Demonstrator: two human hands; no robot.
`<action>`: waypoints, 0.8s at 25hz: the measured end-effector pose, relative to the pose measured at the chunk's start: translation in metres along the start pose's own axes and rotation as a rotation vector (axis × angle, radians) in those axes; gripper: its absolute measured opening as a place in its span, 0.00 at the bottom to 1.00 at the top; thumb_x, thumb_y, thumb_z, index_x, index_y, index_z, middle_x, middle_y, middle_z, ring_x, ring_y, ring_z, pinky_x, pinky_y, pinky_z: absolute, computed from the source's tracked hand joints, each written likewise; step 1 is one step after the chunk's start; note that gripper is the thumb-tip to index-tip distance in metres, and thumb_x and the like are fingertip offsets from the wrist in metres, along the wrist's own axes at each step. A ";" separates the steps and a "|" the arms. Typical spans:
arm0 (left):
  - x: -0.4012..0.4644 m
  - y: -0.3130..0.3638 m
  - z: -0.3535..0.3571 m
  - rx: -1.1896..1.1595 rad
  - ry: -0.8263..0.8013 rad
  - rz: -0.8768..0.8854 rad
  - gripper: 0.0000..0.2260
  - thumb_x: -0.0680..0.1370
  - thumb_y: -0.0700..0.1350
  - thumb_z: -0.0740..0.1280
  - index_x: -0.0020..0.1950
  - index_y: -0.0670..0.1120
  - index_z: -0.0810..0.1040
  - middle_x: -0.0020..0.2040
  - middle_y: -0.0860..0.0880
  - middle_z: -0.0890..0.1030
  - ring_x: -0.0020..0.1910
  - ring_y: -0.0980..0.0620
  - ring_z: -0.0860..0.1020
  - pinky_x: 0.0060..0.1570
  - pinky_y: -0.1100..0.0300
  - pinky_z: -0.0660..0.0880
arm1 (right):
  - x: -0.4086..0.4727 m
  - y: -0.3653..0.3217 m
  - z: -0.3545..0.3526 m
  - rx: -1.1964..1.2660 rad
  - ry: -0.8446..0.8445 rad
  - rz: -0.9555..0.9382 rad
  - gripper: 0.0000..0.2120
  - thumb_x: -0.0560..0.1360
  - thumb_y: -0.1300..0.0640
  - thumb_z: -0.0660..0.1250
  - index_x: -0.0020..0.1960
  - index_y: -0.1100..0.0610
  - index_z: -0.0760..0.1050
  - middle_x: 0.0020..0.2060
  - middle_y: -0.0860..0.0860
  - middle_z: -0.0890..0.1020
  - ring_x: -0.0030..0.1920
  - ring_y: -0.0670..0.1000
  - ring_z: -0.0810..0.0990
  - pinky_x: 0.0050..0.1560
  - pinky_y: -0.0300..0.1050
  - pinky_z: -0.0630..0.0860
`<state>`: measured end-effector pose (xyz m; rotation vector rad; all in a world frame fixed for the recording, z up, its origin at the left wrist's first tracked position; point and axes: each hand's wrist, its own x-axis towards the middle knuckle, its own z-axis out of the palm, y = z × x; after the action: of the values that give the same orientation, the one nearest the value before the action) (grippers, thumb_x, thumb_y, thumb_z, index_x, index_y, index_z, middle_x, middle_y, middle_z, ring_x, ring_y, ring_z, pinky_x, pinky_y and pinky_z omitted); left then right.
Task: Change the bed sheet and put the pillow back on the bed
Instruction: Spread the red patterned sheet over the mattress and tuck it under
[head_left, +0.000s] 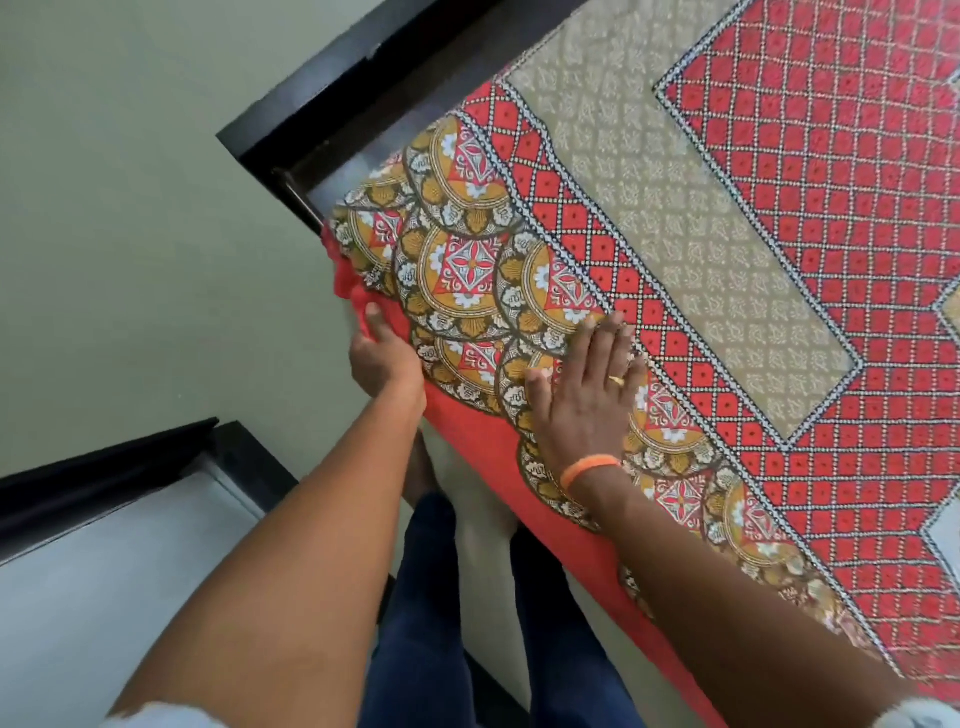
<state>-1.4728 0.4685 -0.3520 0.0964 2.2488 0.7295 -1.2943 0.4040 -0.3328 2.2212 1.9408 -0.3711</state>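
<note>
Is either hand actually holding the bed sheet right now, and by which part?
The left hand grips the bed sheet by its plain red border at the mattress side, near the corner. The right hand only presses flat on top.

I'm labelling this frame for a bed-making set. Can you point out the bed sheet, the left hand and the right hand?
bed sheet (675, 218): head view, tan patterned panel.
left hand (382, 358): head view, back of the hand at the sheet's red edge.
right hand (587, 400): head view, back of the flat hand.

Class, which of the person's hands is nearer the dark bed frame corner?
Left. The left hand grips the sheet's plain red edge just below the bed frame corner. The right hand lies flat on the sheet, farther along.
</note>
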 end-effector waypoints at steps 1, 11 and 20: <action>0.004 -0.001 0.002 -0.004 -0.006 -0.047 0.22 0.83 0.59 0.55 0.54 0.40 0.75 0.47 0.47 0.79 0.45 0.47 0.77 0.45 0.54 0.73 | -0.004 -0.012 0.002 -0.018 -0.009 -0.045 0.38 0.81 0.36 0.43 0.79 0.61 0.43 0.78 0.62 0.42 0.78 0.61 0.39 0.76 0.64 0.42; 0.042 0.079 -0.011 0.282 0.016 0.553 0.23 0.79 0.59 0.62 0.67 0.46 0.69 0.65 0.41 0.70 0.61 0.40 0.73 0.49 0.54 0.70 | 0.044 -0.041 -0.017 0.322 0.211 -0.105 0.28 0.81 0.45 0.55 0.73 0.63 0.64 0.76 0.63 0.59 0.77 0.61 0.55 0.76 0.60 0.54; 0.087 0.098 -0.039 0.624 -0.105 0.953 0.12 0.83 0.51 0.58 0.51 0.42 0.71 0.54 0.43 0.74 0.47 0.41 0.75 0.40 0.53 0.65 | 0.060 -0.153 -0.011 0.007 -0.036 -0.262 0.36 0.80 0.37 0.44 0.80 0.59 0.47 0.79 0.60 0.43 0.78 0.60 0.39 0.76 0.63 0.41</action>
<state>-1.5761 0.5564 -0.3353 1.5311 2.1782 0.4111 -1.4378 0.4851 -0.3348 1.9522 2.2185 -0.4492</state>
